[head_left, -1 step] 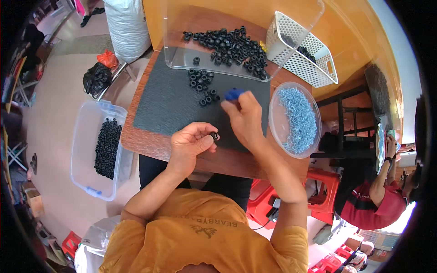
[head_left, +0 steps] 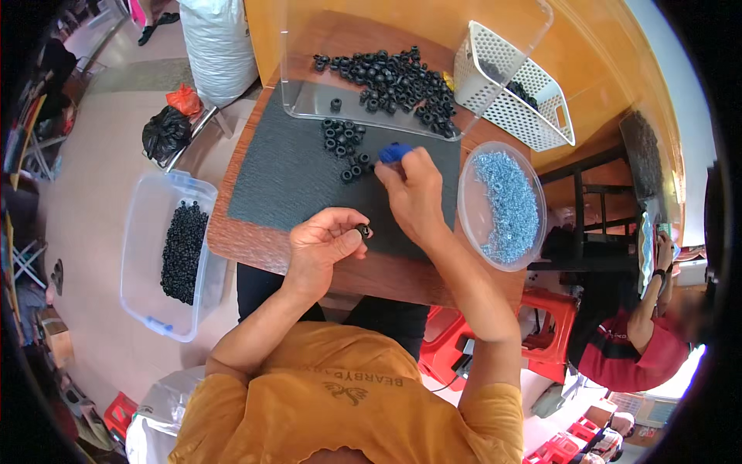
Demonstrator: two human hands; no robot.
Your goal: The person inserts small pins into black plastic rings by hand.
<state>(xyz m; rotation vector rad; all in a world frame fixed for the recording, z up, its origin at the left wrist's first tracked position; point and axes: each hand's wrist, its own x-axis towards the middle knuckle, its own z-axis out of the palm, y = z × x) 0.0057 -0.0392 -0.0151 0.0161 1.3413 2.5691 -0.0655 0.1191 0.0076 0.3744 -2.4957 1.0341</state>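
Observation:
My left hand (head_left: pixel 326 249) pinches a small black ring-shaped part (head_left: pixel 363 230) between thumb and fingertips, just above the table's near edge. To the right and farther off, my right hand (head_left: pixel 416 193) is closed round a small bright-blue object (head_left: pixel 395 152); blur and the fingers hide its exact kind. That hand is over the dark grey mat (head_left: pixel 278 178), close to a loose group of black ring-shaped parts (head_left: pixel 341 145). Beyond them, a bigger heap of similar black parts (head_left: pixel 394 81) lies in a clear plastic tray (head_left: pixel 309 104) at the far side.
On the right stands a round clear tub (head_left: pixel 468 220) of small light-blue pieces, with a white perforated basket (head_left: pixel 533 124) behind it. A clear bin (head_left: pixel 143 294) of black rings stands at the left. Another person (head_left: pixel 641 340) in red is at far right.
My right hand and the blue object have shifted very slightly. My left hand keeps its pinch on the black part.

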